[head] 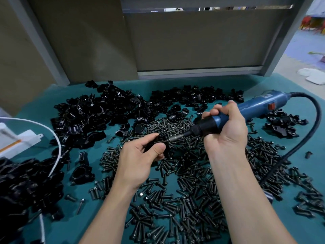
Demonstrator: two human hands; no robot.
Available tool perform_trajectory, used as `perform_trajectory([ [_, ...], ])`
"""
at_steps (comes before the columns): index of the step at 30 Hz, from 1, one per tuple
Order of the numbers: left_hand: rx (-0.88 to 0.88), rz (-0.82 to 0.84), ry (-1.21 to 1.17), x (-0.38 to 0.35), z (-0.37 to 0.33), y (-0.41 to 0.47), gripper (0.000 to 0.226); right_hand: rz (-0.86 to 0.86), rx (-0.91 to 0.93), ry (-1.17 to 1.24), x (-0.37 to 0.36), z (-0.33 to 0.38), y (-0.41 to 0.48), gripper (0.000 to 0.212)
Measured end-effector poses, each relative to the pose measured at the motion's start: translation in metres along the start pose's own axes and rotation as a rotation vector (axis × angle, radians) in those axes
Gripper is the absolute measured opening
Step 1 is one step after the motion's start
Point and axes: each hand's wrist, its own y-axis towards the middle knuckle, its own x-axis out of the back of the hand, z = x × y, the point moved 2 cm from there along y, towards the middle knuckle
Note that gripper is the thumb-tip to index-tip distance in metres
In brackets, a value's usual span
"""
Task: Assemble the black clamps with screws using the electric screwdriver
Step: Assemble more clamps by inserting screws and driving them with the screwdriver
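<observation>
Now pinching black clamp [162, 137] between thumb and fingertips of left hand [139, 157]; wrapping right hand [226, 128] round electric screwdriver [256, 105] behind nose, pressing bit into clamp beside pinch; probably light, rigid, slick, apt to spin under torque; best pinched on flat sides; loose screws [186, 192] under both grips.

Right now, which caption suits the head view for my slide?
Right hand holds the blue electric screwdriver to a black clamp pinched in the left hand, above loose screws.

Dim, soft focus, edges warped
</observation>
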Motion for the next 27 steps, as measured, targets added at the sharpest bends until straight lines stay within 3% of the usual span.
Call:
perform_trajectory([
  [5, -0.023, -0.068, 0.018, -0.002, -0.004, -0.004, 0.037, -0.004, 0.003, 0.046, 0.008, -0.004, -0.004, 0.033],
  [13, -0.185, -0.133, 0.292, 0.003, -0.015, -0.014, 0.066, -0.120, -0.054, 0.031, 0.026, -0.017, -0.001, 0.030],
  [19, -0.182, -0.129, 0.365, 0.009, -0.013, -0.011, 0.056, -0.138, -0.048, -0.006, 0.029, -0.016, 0.002, 0.034],
  [24, -0.058, -0.035, 0.177, 0.017, -0.009, -0.006, 0.062, -0.117, -0.051, 0.015, 0.028, -0.012, 0.003, 0.031],
  [27, -0.036, -0.055, 0.033, 0.017, -0.012, -0.007, 0.044, -0.104, -0.059, 0.039, 0.029, -0.009, 0.003, 0.030],
])
